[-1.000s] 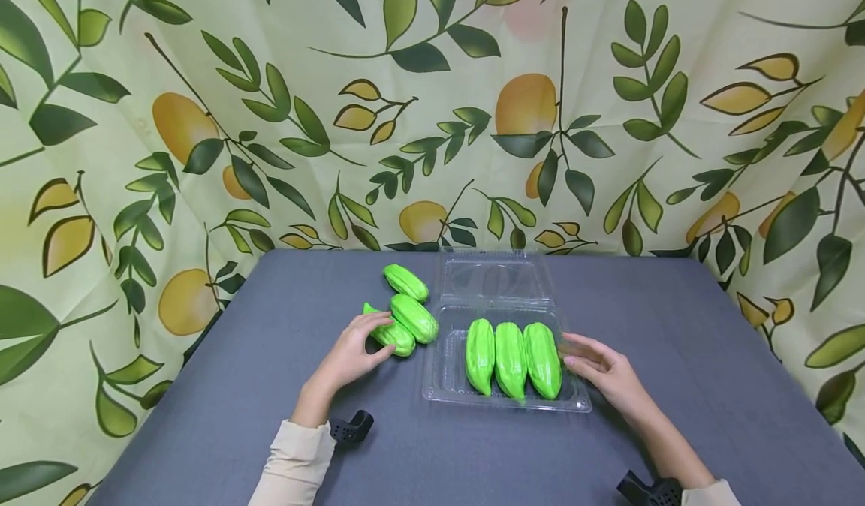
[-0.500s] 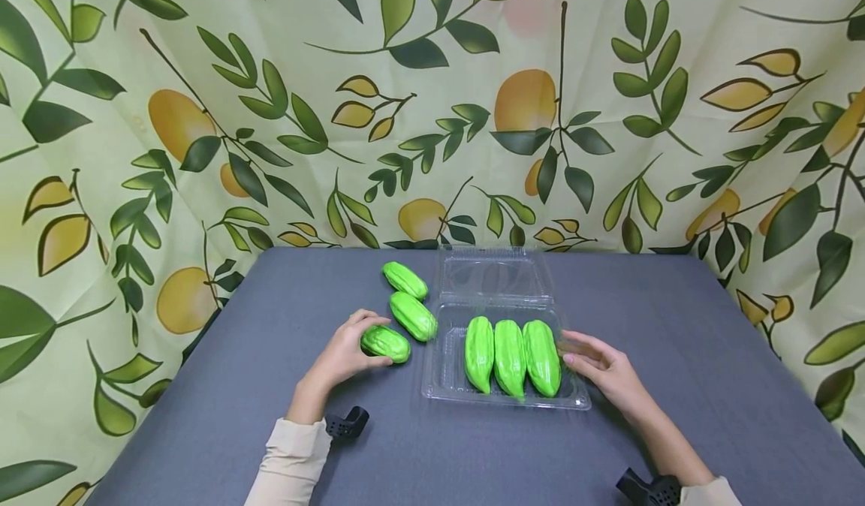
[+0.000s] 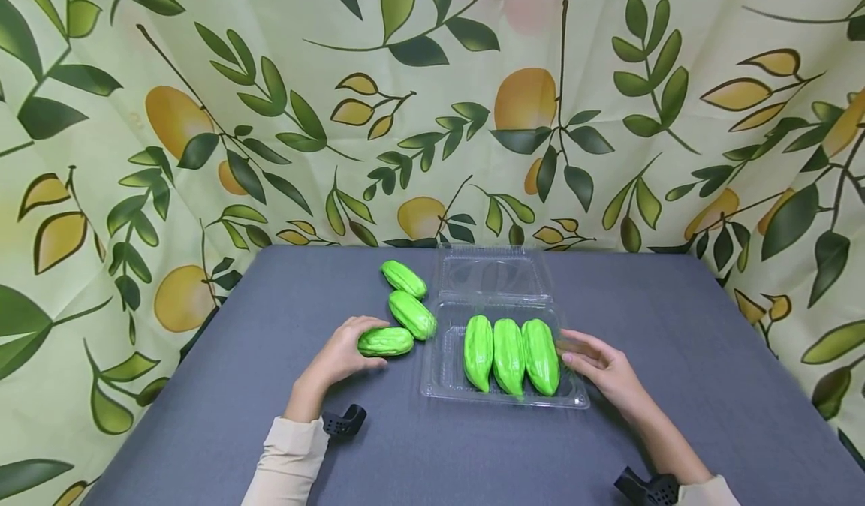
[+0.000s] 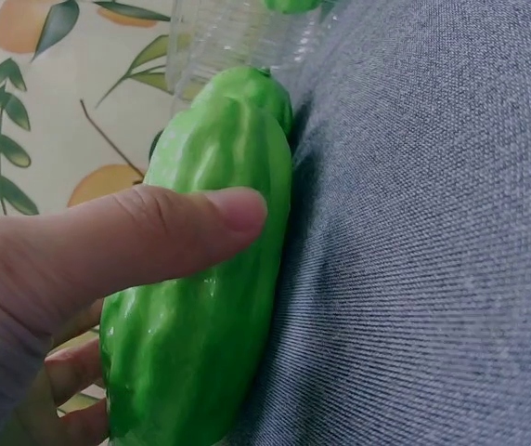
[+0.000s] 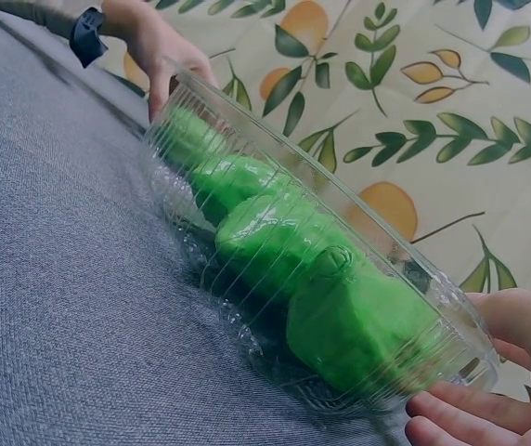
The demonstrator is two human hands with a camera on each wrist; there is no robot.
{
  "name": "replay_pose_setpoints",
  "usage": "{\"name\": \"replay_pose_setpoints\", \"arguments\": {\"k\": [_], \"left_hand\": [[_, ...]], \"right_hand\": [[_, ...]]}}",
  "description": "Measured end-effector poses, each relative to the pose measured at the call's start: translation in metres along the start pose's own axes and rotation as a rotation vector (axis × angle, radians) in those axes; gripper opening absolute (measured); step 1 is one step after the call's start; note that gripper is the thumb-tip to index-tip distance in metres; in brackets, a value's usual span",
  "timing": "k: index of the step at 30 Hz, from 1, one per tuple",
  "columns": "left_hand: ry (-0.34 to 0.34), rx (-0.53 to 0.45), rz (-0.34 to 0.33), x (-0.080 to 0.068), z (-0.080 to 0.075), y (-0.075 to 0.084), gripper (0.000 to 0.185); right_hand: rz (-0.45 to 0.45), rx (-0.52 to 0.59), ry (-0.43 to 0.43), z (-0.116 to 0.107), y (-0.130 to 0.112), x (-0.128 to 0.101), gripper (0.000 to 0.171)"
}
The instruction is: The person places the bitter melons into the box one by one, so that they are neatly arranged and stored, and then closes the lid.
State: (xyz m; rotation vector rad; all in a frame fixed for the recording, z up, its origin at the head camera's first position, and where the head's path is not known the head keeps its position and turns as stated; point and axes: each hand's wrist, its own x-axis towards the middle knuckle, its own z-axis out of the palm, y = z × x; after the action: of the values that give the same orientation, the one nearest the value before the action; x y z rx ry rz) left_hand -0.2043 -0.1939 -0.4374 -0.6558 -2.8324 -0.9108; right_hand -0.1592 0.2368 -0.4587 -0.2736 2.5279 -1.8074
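In the head view my left hand (image 3: 338, 354) grips a bright green, ridged bitter melon (image 3: 390, 341) lying sideways on the table. The left wrist view has its thumb (image 4: 214, 218) across the melon's side, with other fingers partly hidden behind. Right of it stands a clear plastic clamshell container (image 3: 444, 363), its lid (image 3: 496, 277) folded back. Three bitter melons (image 3: 509, 356) lie side by side in its right part. My right hand (image 3: 608, 374) holds the container's right side, with thumb and fingers at its wall in the right wrist view.
Two more bitter melons lie left of the container, one (image 3: 412, 314) close to its wall and another (image 3: 404, 279) farther back. The dark grey table (image 3: 432, 461) ends against a leaf-and-fruit patterned cloth (image 3: 419, 138).
The left hand has taken hold of the nearest loose melon, drawn it left from its neighbour and turned it more level across the view. The right hand stays at the container.
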Motion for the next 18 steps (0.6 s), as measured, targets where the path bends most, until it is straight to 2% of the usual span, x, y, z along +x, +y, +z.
{"name": "replay_pose_setpoints", "arguments": {"k": [4, 10, 18], "left_hand": [[-0.005, -0.006, -0.012, 0.0008, 0.0007, 0.0002, 0.05], [0.014, 0.008, 0.005, 0.0014, 0.0014, -0.0012, 0.046], [0.044, -0.014, 0.005, 0.0007, -0.0016, 0.0054, 0.043]], "right_hand": [[-0.008, -0.013, 0.004, 0.0, 0.0006, 0.0004, 0.048], [-0.003, -0.036, 0.015, -0.0003, -0.0016, 0.0015, 0.048], [0.017, -0.048, 0.015, -0.0003, -0.0015, 0.0018, 0.049]]}}
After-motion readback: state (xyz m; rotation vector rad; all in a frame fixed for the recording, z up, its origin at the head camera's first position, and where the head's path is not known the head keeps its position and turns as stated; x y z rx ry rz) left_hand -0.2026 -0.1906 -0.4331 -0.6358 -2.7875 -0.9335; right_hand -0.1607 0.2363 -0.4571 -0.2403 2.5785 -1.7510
